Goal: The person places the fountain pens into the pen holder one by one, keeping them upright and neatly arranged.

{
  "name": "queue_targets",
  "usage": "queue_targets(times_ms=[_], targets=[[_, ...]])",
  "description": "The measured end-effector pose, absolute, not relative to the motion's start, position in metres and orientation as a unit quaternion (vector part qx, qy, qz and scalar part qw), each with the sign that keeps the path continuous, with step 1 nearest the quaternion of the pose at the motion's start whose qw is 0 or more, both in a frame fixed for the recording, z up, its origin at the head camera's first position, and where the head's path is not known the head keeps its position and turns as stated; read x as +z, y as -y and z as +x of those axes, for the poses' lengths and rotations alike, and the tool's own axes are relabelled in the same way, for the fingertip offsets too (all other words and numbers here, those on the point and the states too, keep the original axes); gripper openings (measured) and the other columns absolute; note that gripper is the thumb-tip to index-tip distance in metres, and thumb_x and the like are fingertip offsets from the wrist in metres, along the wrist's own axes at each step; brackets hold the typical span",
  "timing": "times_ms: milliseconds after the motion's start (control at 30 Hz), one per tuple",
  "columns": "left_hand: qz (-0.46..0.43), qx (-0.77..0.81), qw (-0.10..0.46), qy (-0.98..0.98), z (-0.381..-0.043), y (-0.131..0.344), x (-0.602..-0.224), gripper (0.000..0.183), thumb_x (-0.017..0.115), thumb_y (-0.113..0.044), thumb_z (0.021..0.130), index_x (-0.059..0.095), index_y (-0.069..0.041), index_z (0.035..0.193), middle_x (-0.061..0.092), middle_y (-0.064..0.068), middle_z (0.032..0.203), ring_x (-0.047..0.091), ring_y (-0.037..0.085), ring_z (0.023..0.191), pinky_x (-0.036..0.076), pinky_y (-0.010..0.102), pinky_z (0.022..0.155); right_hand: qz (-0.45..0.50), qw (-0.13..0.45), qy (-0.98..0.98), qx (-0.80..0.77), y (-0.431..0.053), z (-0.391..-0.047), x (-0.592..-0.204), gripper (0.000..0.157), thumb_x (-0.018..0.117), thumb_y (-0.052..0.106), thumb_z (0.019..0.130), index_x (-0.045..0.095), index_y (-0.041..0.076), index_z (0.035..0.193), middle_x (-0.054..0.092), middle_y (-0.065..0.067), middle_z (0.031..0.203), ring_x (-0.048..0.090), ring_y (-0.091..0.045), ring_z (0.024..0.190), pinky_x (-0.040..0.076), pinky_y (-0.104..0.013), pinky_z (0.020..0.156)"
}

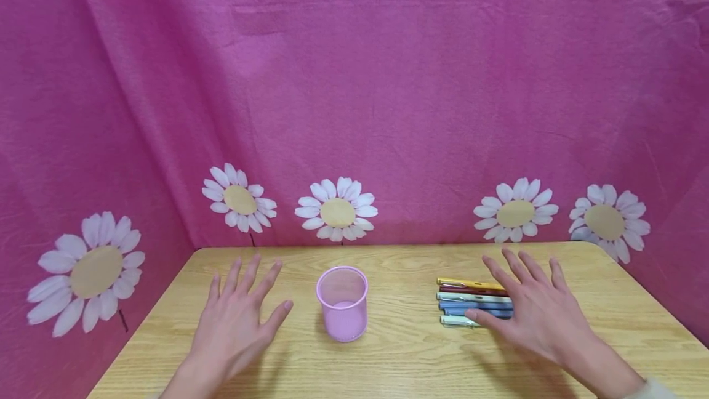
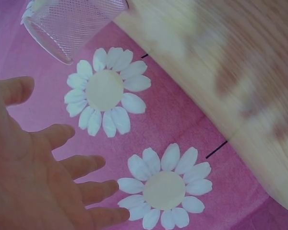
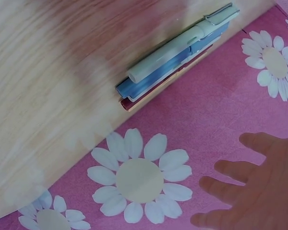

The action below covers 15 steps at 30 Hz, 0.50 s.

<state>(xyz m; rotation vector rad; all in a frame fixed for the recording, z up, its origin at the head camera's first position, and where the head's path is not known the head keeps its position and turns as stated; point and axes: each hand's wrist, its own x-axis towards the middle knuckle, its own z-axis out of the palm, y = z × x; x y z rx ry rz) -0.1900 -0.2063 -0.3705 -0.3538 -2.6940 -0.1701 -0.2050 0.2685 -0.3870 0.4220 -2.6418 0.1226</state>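
Observation:
A pink mesh pen holder (image 1: 344,319) stands upright on the table, and its inside shows no pens. To its left, my left hand (image 1: 235,319) is held with fingers spread, apart from the holder. Several capped pens (image 1: 451,296) lie side by side on the right: yellow, dark red, white, blue and pale green. My right hand (image 1: 545,322) is over their right ends, fingers spread, holding nothing; it hides those ends in the head view. In the right wrist view the pale green pen (image 3: 177,50) is nearest, and the hand (image 3: 259,187) appears apart from the pens.
The wooden table (image 1: 388,368) ends at a pink cloth backdrop (image 1: 388,109) printed with white daisies and lettering. Cloth also hangs along the left and right sides. Wood surface lies between the holder and the pens.

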Motion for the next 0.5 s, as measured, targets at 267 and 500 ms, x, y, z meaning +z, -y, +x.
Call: queue_targets(times_ms=[267, 500], targets=[[-0.134, -0.084, 0.208, 0.965, -0.183, 0.2, -0.371, 0.07, 0.061, -0.059, 0.1, 0.05, -0.023, 0.159, 0.043, 0.019, 0.163, 0.03, 0.05, 0.151, 0.021, 0.074, 0.119, 0.157, 0.234, 0.958, 0.049, -0.266, -0.199, -0.388, 0.104, 0.066, 0.086, 0.079, 0.057, 0.012, 0.151, 0.048, -0.029, 0.154, 0.042, -0.052, 0.14, 0.018, -0.08, 0.113], [-0.135, -0.1, 0.202, 0.965, -0.18, 0.194, -0.372, 0.076, 0.064, -0.062, 0.097, 0.049, -0.023, 0.16, 0.042, 0.019, 0.163, 0.031, 0.048, 0.151, 0.024, 0.072, 0.119, 0.171, 0.243, 0.954, 0.041, -0.265, -0.196, -0.39, 0.102, 0.067, 0.085, 0.079, 0.058, 0.013, 0.15, 0.05, -0.027, 0.152, 0.046, -0.051, 0.136, 0.017, -0.08, 0.114]])
